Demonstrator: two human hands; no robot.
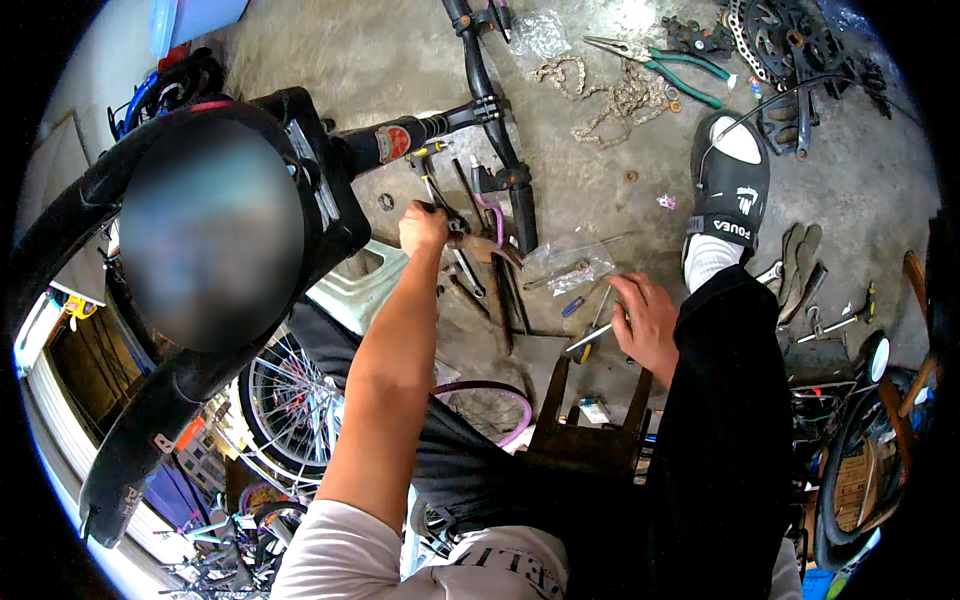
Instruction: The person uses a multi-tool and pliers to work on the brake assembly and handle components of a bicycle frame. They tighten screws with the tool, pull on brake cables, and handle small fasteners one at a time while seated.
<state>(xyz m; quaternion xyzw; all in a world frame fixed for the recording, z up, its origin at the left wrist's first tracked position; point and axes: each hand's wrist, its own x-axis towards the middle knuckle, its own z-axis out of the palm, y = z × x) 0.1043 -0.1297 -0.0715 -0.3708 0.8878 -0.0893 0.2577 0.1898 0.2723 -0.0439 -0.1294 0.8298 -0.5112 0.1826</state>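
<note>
My left hand point(424, 230) is closed among tools on the concrete floor, fingers curled by a dark handle; what it grips is mostly hidden. Beside it lie a rusty hammer head point(484, 246), a yellow-handled tool point(428, 150) and a wrench point(468, 273). My right hand point(648, 322) is low over the floor, its fingers bent around the end of a thin metal rod point(590, 338). Left of that hand are a small blue-handled screwdriver point(572, 306) and a clear plastic bag point(560, 262).
Black bicycle handlebars point(485, 105) stretch across the top middle. A chain point(600, 110), green-handled pliers point(690, 72) and cranks point(790, 50) lie beyond. My shoe point(725, 180) stands at right. Near me is a wooden stool point(580, 442); a spoked wheel point(290, 400) is at left.
</note>
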